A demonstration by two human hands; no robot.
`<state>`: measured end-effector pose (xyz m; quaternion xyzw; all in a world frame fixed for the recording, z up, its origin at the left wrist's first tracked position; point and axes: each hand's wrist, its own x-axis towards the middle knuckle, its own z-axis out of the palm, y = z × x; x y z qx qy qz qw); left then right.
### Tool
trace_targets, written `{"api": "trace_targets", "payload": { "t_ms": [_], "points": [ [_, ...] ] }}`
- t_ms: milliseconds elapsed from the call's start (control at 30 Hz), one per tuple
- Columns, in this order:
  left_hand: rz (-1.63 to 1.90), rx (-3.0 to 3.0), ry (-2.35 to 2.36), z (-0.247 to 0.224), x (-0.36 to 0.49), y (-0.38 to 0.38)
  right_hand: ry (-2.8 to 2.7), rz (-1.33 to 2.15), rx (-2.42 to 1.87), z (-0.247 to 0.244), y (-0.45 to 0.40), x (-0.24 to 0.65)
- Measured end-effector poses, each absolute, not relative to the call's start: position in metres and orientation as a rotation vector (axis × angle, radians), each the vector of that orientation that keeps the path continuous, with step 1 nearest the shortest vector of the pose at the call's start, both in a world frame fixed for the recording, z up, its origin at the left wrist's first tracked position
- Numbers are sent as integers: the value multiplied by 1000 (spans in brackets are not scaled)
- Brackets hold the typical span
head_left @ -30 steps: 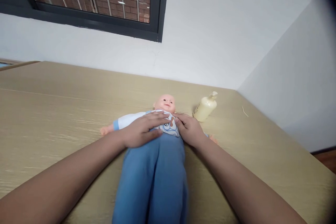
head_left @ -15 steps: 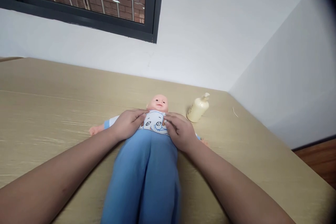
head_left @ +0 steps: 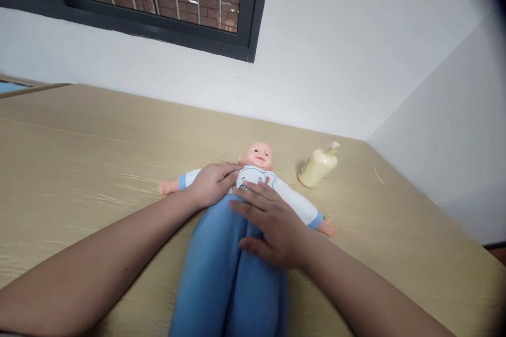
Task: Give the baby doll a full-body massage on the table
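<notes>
A baby doll [head_left: 259,155] lies on its back on the table, head toward the wall and arms spread out. It wears a white top with a printed face and blue cuffs, and blue trousers [head_left: 221,258]. My left hand [head_left: 215,184] lies flat along the left side of the doll's chest, fingers stretched toward its neck. Over the waist and lower chest is my right hand [head_left: 272,221], fingers spread and pointing left, covering part of the printed face. Whether the right palm touches the cloth, I cannot tell. Neither hand grips anything.
A cream pump bottle [head_left: 317,167] stands right of the doll's head. Farther right a thin pale strip [head_left: 378,175] lies on the wood-coloured table [head_left: 98,131]. White walls [head_left: 308,52] meet behind the table, with a dark-framed window [head_left: 253,16] above.
My right hand has left the doll's right-hand chest side and come lower and inward, fingers now spread, uncovering that sleeve. The left hand stays on the chest. The view has shifted left.
</notes>
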<state>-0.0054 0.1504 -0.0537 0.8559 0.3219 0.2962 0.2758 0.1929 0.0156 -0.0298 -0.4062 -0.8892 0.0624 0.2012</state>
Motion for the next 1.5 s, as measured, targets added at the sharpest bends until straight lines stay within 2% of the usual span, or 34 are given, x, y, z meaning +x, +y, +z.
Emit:
{"api": "trace_targets", "payload": {
  "t_ms": [433,600,700,800,900,1133,1300,1500],
  "points": [
    [808,2267,930,-51,-4,146,-1996,132,-1547,-52,54,231],
    [1075,2281,942,-50,-7,139,-1907,135,-1621,-54,57,234],
    [1169,2395,651,-35,-6,116,-1875,142,-1619,-55,58,236],
    [934,2467,110,-17,0,83,-1877,137,-1609,-56,59,237],
    [713,2462,-100,-7,5,60,-1884,125,-1614,-58,60,237],
    [656,2626,232,-21,0,100,-1886,98,-1601,-63,61,237],
    [693,2462,442,-42,-5,139,-1886,134,-1608,-61,60,236],
    [809,2316,812,-48,-5,149,-1872,165,-1573,-60,62,238]
  ]
}}
